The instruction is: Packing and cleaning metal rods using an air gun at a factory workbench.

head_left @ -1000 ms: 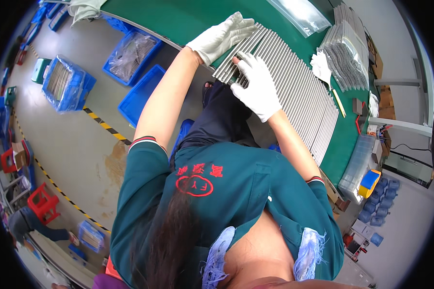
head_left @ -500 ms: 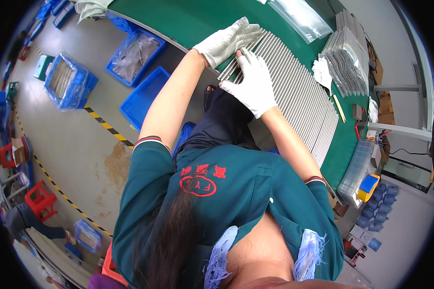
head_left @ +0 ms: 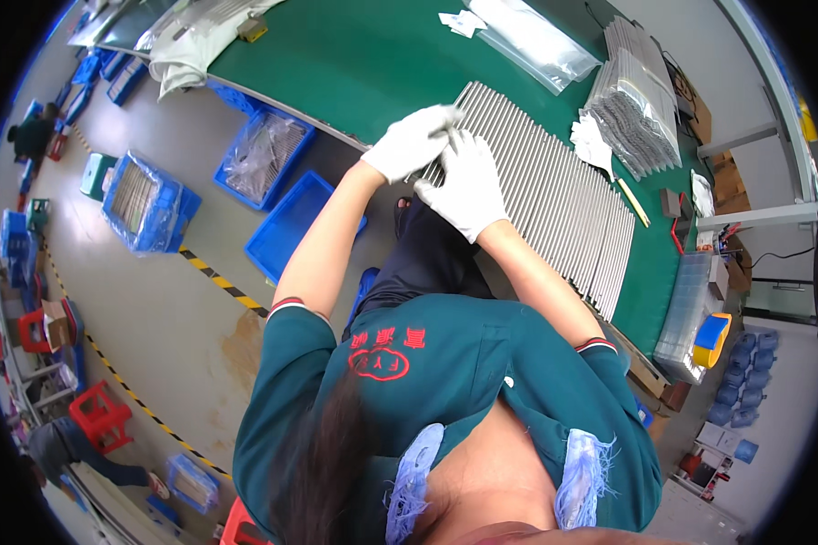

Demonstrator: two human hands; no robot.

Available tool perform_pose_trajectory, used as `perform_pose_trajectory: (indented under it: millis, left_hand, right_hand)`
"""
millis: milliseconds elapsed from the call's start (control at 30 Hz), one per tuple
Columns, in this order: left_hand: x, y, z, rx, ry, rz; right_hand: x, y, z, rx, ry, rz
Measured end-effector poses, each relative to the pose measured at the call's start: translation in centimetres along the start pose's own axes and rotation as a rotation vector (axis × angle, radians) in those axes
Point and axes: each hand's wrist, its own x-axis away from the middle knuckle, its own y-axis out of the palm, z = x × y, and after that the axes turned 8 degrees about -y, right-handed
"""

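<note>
Many slim grey metal rods lie side by side in a wide row on the green table. My left hand, in a white glove, is at the row's left end; its fingertips are blurred, and whether they hold a rod is hidden. Close beside it rests my right hand, also gloved in white. Its fingers stretch out over the leftmost rods, with the thumb spread toward the table's near edge.
Clear plastic bags lie at the table's far side. Bundled wrapped rods, a white glove and a thin yellowish stick are at the right. Blue bins stand on the floor to the left.
My left hand has drawn its fingers in from a flat, outstretched pose. My right hand has shifted slightly left and stays on the rods. The whole view has shifted a little.
</note>
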Motion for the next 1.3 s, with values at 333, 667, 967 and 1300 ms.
perform_pose_trajectory:
  millis: [333,667,967,1300]
  left_hand:
    - [-0.7,-3.3,-1.2,-0.875,0.044,0.17]
    - [-1.9,-13.5,-8.0,-1.173,-0.204,0.298]
    - [-3.9,-8.8,-3.0,-0.966,0.068,0.396]
    - [-3.0,-0.5,-0.1,-0.625,0.227,0.278]
  right_hand:
    - [0.9,-0.2,0.6,-0.14,0.005,0.029]
    - [15.4,-9.5,6.0,-0.228,0.271,0.133]
    - [11.6,-8.1,12.8,-0.965,0.58,0.326]
    - [-5.0,1.5,24.0,-2.031,1.143,0.662]
